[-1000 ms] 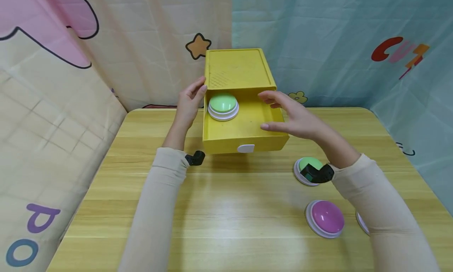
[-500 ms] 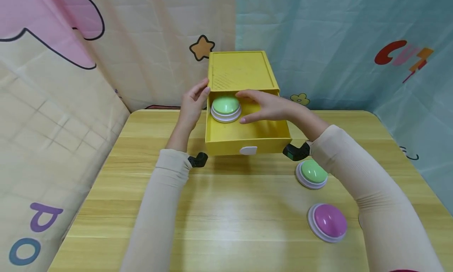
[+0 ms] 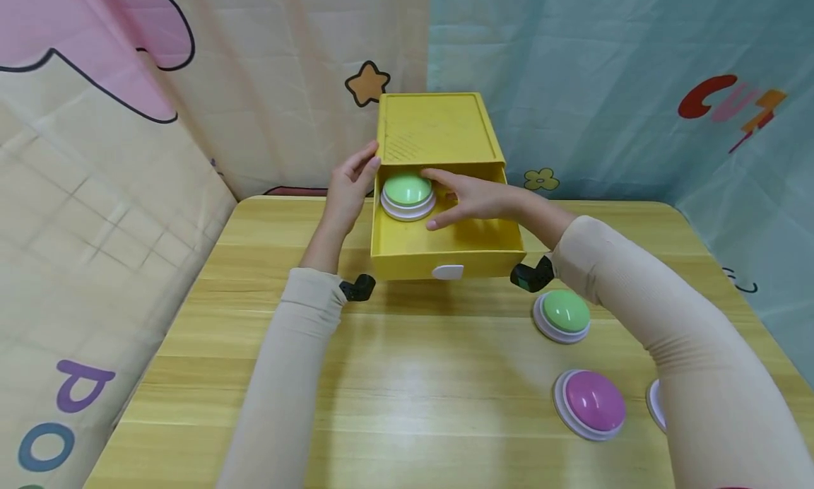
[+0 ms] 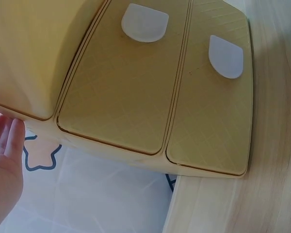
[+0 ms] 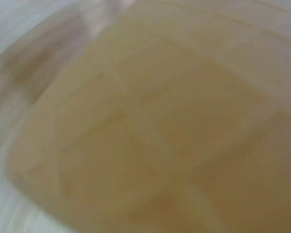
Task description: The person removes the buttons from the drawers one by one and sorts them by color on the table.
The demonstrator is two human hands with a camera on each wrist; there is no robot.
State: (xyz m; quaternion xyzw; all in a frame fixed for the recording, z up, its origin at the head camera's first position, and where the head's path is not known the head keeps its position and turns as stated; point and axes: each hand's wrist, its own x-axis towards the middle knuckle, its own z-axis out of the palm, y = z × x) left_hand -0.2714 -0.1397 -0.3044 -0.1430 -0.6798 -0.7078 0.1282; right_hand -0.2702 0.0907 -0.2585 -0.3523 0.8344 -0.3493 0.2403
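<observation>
Head view: a green domed button [image 3: 408,189], round on a white base, sits at ten o'clock in the extended drawer [image 3: 407,266] of a yellow cabinet [image 3: 439,125]. At its three o'clock, the right hand [image 3: 477,196] is spread and unclenched; fingertip contact is indiscernible. The left hand [image 3: 348,192], fingers loosely extended, rests against the cabinet's nine-o'clock side. Toward four o'clock on the wood-grained surface [image 3: 413,376], a sleeve [image 3: 699,362] hides most of a white-rimmed button [image 3: 655,405].

Left wrist view: faintly quilted drawer fronts [image 4: 121,82] bear smooth white tabs [image 4: 145,23]; the frame cuts the hand at eight o'clock.

Right wrist view: a blurred, diamond-ribbed panel [image 5: 160,131].
</observation>
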